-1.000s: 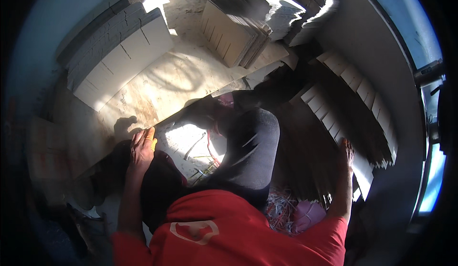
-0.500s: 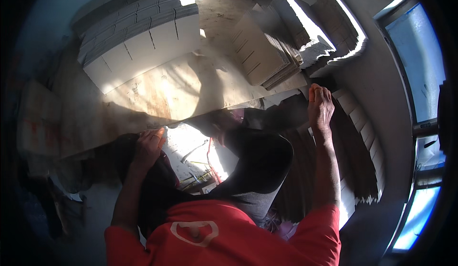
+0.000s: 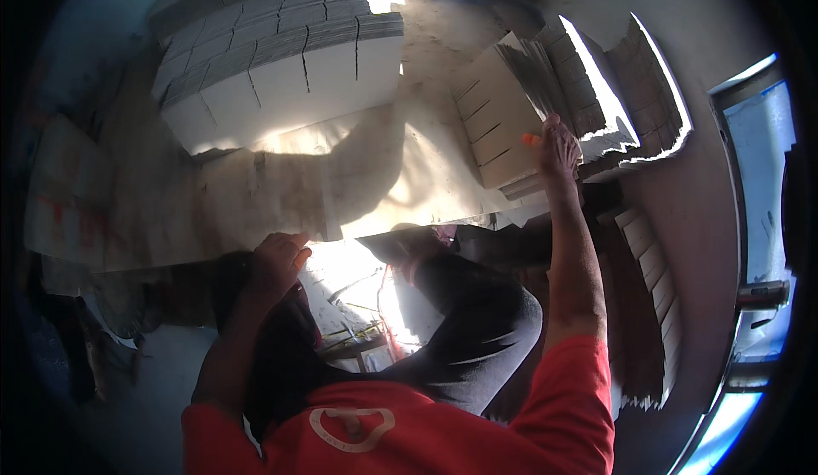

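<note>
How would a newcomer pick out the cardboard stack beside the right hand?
Find the pale wooden tabletop across the view. On its right part, the right hand is at the right edge of the cardboard stack. Its broad tan face with short slits sets it apart from the darker stacks with sunlit edges further right.

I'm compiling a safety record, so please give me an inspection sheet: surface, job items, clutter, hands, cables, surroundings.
Surface: pale table, patchy sunlight and shadow.
Job items: left stack and right stack of slotted sheets.
Clutter: yellowish strips below the table, between the legs.
Hands: left hand by the table's near edge; right hand at the right stack, grip unclear.
Cables: none certain; red strand, type unclear.
Surroundings: window at right.
</note>
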The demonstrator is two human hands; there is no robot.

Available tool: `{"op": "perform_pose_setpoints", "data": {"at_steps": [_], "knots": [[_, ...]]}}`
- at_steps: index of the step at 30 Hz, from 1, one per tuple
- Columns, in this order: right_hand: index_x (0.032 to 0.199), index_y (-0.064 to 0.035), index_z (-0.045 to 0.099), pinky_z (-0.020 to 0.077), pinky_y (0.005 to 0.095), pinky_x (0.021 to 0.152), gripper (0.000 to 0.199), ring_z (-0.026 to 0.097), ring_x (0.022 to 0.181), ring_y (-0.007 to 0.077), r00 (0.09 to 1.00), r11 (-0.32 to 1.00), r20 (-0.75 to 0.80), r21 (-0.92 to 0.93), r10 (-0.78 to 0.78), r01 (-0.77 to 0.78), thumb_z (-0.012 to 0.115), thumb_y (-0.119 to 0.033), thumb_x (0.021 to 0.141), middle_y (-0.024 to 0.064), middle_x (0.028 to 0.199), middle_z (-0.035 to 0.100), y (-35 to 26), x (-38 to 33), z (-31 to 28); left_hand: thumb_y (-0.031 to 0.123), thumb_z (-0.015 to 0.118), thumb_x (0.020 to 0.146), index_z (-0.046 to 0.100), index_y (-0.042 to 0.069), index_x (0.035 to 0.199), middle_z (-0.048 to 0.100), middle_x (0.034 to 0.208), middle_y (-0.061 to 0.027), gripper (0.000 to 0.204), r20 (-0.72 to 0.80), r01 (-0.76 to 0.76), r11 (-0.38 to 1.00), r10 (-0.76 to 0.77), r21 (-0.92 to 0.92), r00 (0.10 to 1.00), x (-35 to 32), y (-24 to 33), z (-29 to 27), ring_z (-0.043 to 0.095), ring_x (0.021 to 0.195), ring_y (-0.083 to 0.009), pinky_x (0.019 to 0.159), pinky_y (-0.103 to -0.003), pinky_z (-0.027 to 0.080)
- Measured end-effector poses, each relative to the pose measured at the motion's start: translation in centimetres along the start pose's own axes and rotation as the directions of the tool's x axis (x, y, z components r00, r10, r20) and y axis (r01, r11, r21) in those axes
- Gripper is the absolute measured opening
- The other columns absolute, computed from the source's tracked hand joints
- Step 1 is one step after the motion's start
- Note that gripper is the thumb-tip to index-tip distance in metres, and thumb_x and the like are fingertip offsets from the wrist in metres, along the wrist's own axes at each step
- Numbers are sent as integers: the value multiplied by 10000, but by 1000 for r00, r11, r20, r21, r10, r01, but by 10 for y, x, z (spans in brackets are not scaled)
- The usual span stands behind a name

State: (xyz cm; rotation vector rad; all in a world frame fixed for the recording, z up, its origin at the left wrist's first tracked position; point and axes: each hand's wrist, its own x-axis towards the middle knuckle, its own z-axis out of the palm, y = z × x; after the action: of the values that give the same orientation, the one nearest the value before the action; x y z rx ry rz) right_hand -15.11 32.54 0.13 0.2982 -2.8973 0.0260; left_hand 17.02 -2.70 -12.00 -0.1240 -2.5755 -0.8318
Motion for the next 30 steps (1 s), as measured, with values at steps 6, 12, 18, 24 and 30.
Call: {"op": "perform_pose_setpoints", "data": {"at_steps": [6, 12, 18, 24, 30], "knots": [[935, -4, 499, 480, 503, 686, 261, 644, 832, 421, 995, 999, -89, -24, 36, -39, 584, -249, 913, 255, 855, 652, -4, 0, -7, 31, 769, 688, 629, 6, 1036, 659, 908, -137, 376, -165, -104, 992, 114, 72, 980, 96, -30, -7, 624, 815, -312, 725, -385, 519], [1066, -14, 522, 495, 452, 693, 240, 657, 823, 407, 905, 880, -397, 471, 152, 59, 565, -221, 953, 232, 887, 661, -31, -22, -36, 88, 781, 677, 518, 21, 1161, 582, 1086, -124, 556, -256, -126, 944, 209, 306, 944, 220, -58, -6, 513, 1033, -290, 885, -397, 416], [1222, -27, 553, 527, 314, 759, 379, 650, 880, 177, 816, 800, -563, 545, 130, 249, 643, -237, 920, 110, 1047, 666, -84, -47, -32, 87, 724, 707, 542, 42, 1077, 569, 994, -96, 415, -149, -26, 814, 137, 581, 979, 280, -98, 8, 502, 1018, -267, 888, -406, 389], [1273, -16, 518, 514, 303, 879, 398, 624, 1003, 196, 830, 664, -550, 656, 95, 359, 620, 18, 890, 135, 1146, 636, -119, -53, -33, 17, 671, 671, 601, 42, 873, 589, 847, -72, 216, -195, -186, 855, 312, 483, 930, 288, -107, 8, 545, 872, -234, 776, -359, 423], [1323, -34, 475, 528, 308, 862, 451, 638, 1044, 204, 773, 696, -631, 528, -62, 487, 603, 32, 895, 160, 1206, 624, -144, -57, -28, 33, 701, 670, 609, 72, 826, 604, 801, -41, 185, -160, -265, 846, 373, 462, 914, 257, -86, 8, 556, 800, -205, 713, -347, 431]]}}
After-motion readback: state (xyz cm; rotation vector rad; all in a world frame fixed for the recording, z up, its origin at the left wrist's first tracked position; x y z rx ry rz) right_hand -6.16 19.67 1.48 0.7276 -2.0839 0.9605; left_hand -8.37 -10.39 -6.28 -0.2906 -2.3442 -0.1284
